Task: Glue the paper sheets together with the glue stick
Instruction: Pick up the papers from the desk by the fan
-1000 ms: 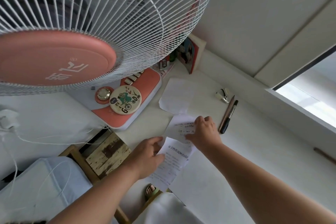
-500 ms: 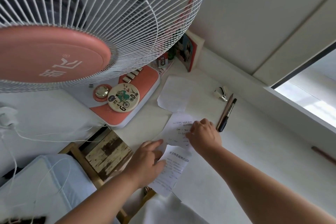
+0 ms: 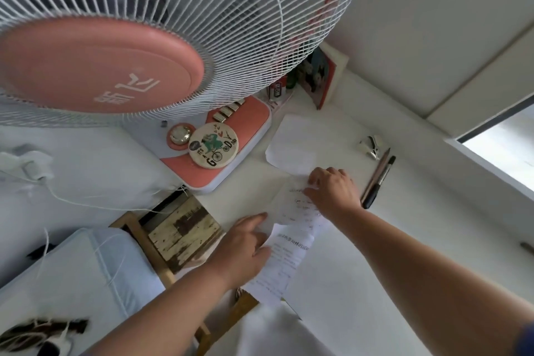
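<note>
Right hand (image 3: 332,192) has slid up the handwritten white paper slip (image 3: 297,208), fingers flat, pressing it down. Left hand (image 3: 245,251), spread, pins the printed white sheet (image 3: 284,263) near the counter's front edge. Joint is likely being smoothed.

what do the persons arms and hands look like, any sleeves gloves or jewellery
Both forearms are bare from wrist to frame edge. The left hand and right hand wear no gloves, and no rings, watch or bracelet show. A sliver of dark blue fabric, possibly a sleeve, shows by the right arm at the frame's lower right.
</note>
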